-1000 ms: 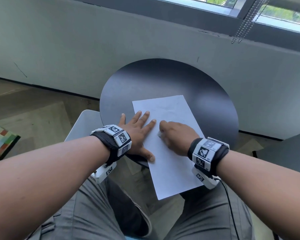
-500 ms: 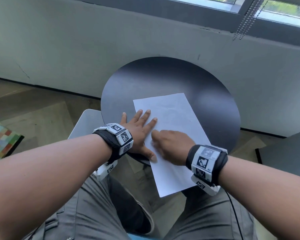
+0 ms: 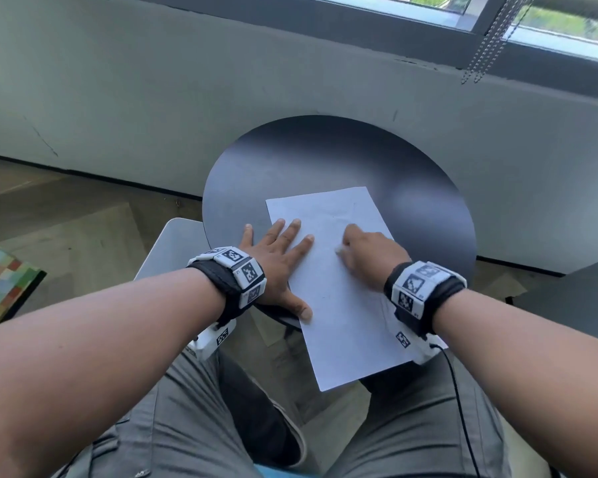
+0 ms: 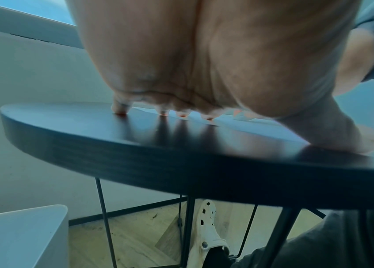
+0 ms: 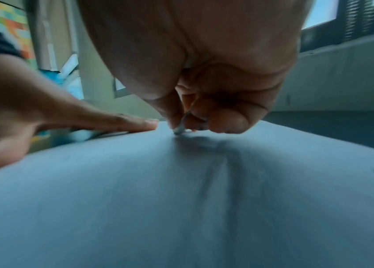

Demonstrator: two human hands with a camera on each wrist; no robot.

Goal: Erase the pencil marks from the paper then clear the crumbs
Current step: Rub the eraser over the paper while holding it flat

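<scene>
While the small white eraser [image 3: 339, 250] is pressing its tip on the white rectangular sheet of paper [image 3: 339, 305], the main risk is the sheet buckling or tearing under the rub. Right hand [image 3: 370, 251] is pinching the eraser between thumb and curled fingers [image 5: 222, 119], so the contact point is small and the load concentrated. Judging by the faint grey pencil marks [image 3: 335, 219] showing above the hand, erasing is only partly done; too faint to say how much is left.

Paper is lying across the near part of the round black tabletop [image 3: 411, 188], and its near end is overhanging the table edge, hanging unsupported over the lap. A stroke toward the body could be folding that free end or dragging the whole sheet off.

Left hand [image 3: 277, 257] is lying flat, fingers straight and spread, thumb [image 3: 302, 309] and some fingertips pinning the paper's left edge while the little finger is sitting on bare table. Only that edge is being held; the right side is free, so a hard sideways stroke could be pivoting or wrinkling the sheet.

Crumbs: cannot tell if any are lying on the sheet, the right wrist view is too blurred. Brushing them later could be smearing graphite back in, I think.

Grey wall [image 3: 187, 98] and window blind chain [image 3: 491, 39] are well clear, no issue there.
</scene>
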